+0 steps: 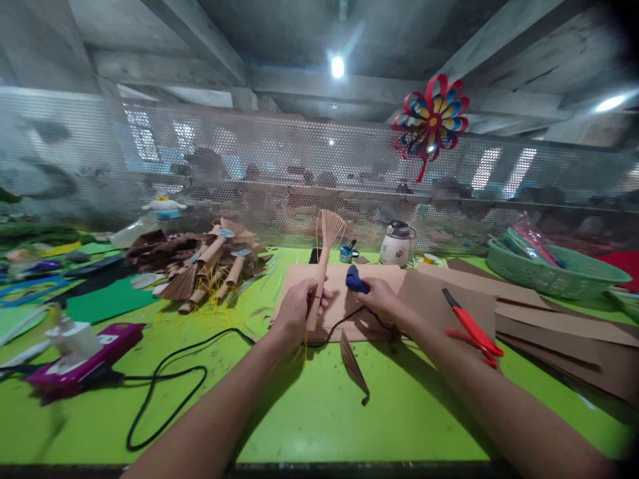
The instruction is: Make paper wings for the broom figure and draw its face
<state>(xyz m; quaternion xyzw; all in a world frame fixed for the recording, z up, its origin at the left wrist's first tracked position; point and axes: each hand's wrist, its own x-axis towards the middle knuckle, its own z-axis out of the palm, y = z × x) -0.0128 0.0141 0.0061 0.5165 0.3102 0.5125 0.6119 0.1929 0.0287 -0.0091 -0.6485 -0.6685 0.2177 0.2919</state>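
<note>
My left hand [299, 307] is closed around a brown paper craft broom [323, 266], a rolled tube whose fringed fan end points up and away. Yellow string hangs from it. In my right hand [382, 298] is a blue glue gun [355, 280] with a black cord [344, 320]; its nozzle is hard to make out. The glue gun is apart from the broom, to its right. Brown cardboard sheets [293, 283] lie under both hands. Close in front of them rests a pleated brown paper leaf [353, 367].
Red-handled scissors [472, 326] lie on cardboard at right, below a green basket [559, 266]. Finished paper brooms [212, 249] are heaped at left. A purple power strip [90, 359] and looped cord occupy the left front. A white jug [397, 246] stands behind, before a perforated metal partition [279, 153].
</note>
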